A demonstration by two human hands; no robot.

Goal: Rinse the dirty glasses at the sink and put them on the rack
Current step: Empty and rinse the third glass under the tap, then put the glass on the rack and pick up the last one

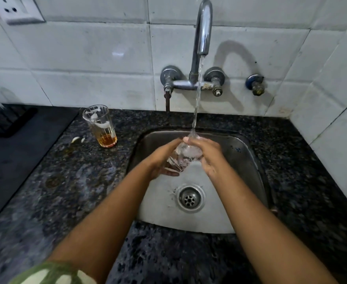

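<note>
We've got both hands, left hand (161, 160) & right hand (206, 155), wrapped round the glass (184, 158) under the tap stream, over the sink (248, 158). Wet glass could slip & crack. Second dirty glass (100, 126) waits far left on bench (66, 181).
</note>
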